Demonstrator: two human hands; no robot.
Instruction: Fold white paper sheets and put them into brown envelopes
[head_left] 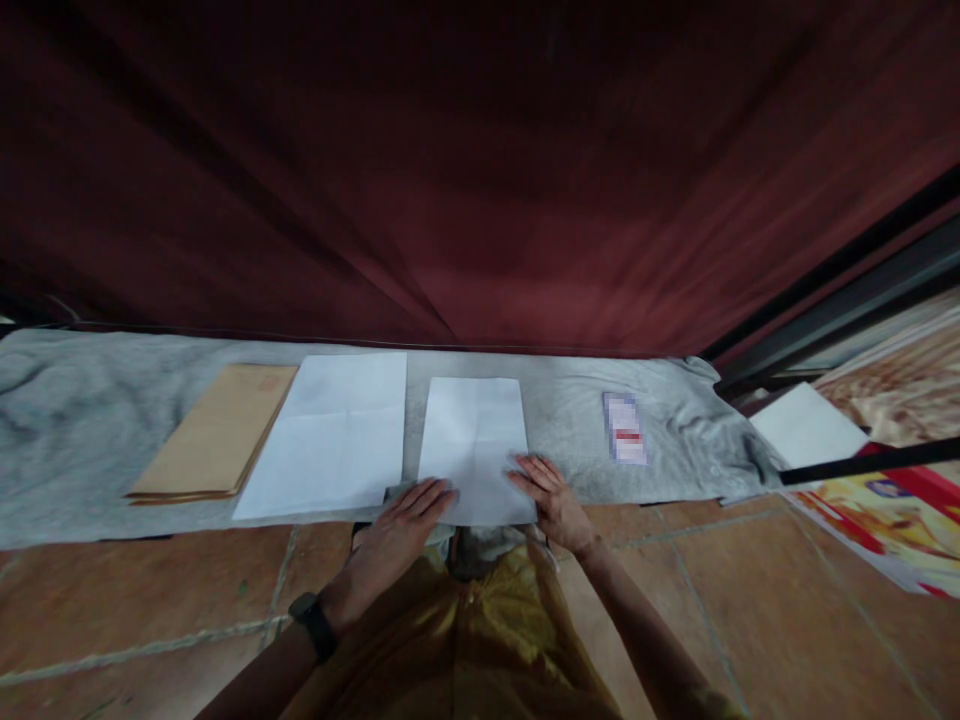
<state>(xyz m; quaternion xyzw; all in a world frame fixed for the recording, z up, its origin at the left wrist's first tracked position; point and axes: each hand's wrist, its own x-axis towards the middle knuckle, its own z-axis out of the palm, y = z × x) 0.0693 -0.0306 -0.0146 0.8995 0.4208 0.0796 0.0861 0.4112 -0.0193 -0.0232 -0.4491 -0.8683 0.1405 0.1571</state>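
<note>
From my remote seat I see the white sheet (pixel 476 430) at one o'clock from the left hand (pixel 420 503) and ten from the right hand (pixel 551 492); both lie open, fingers extended over its edges. I count one larger paper (pixel 337 430) at nine, one brown stack (pixel 221 430) beyond, one pixelated item (pixel 626 430) at three. Grey cloth (pixel 566 395) underneath; red curtain (pixel 480 200) at twelve, tiled floor (pixel 720 570) at five.

On the surface (pixel 570 390), left to right, lie envelopes (pixel 217 430), the first sheet (pixel 330 430) just beside them, the second sheet (pixel 476 430) and, farther right, a small pixelated item (pixel 627 430). The left hand (pixel 416 505) and right hand (pixel 551 497) flank the second sheet's near part. A curtain (pixel 450 200) hangs behind.
</note>
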